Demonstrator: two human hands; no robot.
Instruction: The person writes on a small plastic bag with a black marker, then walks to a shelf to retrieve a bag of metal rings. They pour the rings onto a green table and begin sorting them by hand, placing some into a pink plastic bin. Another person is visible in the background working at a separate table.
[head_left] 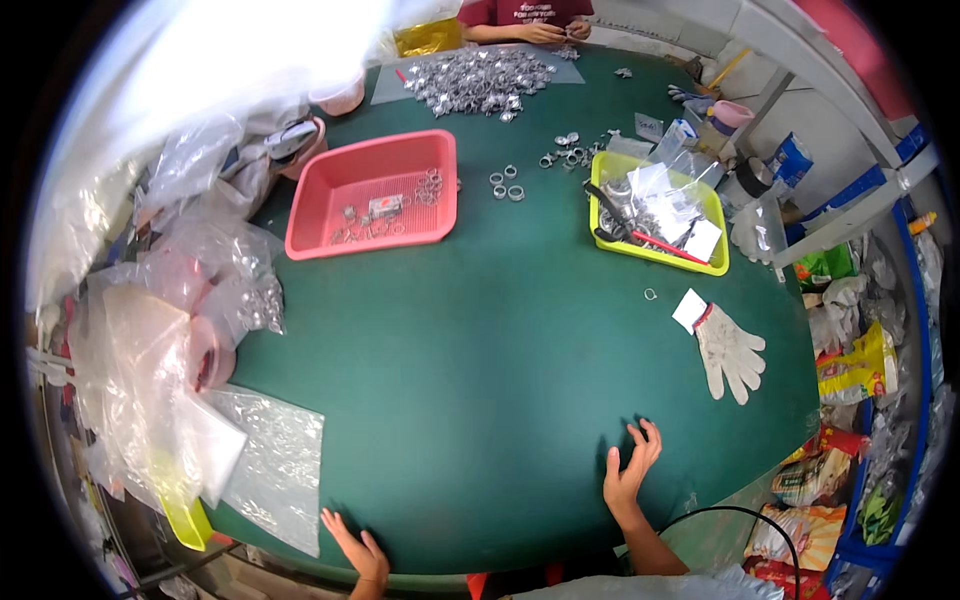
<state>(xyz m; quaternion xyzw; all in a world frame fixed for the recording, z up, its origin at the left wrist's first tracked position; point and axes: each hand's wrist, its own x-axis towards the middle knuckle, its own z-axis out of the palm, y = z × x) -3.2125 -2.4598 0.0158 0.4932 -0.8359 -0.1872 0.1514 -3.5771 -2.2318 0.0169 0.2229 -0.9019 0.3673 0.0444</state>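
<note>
My left hand [358, 548] rests at the near edge of the green table [470, 380], fingers apart and holding nothing, beside a clear plastic bag [275, 455]. Farther right, my right hand [631, 470] is open too, its fingers a little curled above the tabletop. The thing nearest to it is a white knit glove [730, 350] with a red cuff, lying over a small white card [689, 311]. A single metal ring [650, 294] lies to the left of that card.
A pink basket [448, 190] with rings stands at the back left, a yellow-green basket [660, 262] with bags and tools at the right. Loose rings [515, 192] lie between them. Beyond is a pile of metal parts [480, 80], near another person's hands [545, 33]. Plastic bags crowd the left edge.
</note>
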